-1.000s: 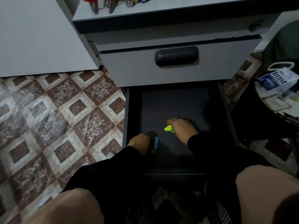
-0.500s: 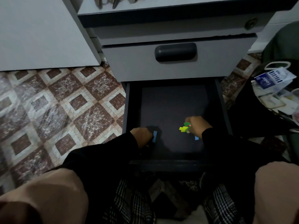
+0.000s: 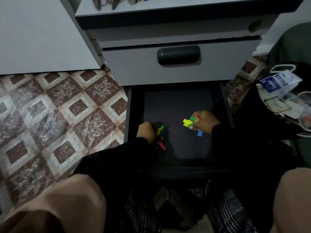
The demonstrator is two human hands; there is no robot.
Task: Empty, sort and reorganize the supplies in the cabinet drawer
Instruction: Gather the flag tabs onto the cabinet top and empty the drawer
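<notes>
My knees fill the bottom corners of the frame, and just beyond them the open drawer [image 3: 178,101] sits in the lower middle, pulled toward me, its long axis running from me toward the cabinet. Both my hands are down inside it, well apart. My left hand [image 3: 146,132], at the drawer's left side, has its fingers curled around a small bunch of colored strips [image 3: 160,137]; yellow and green ends stick up toward the top of the frame while pink and blue ends trail down toward me, so that bunch lies roughly along the drawer's length. My right hand [image 3: 204,121], right of center, grips a second cluster of strips [image 3: 190,122]: the yellow and green ones fan out to the left, and a blue one pokes downward below my fingers. Farther up, the closed grey drawer front [image 3: 168,73] shows a dark oval handle [image 3: 178,55] lying crosswise. At the right edge a pile of papers and a blue-and-white packet [image 3: 276,81] rests on something dark. Patterned floor tiles [image 3: 58,111] spread across the left.
</notes>
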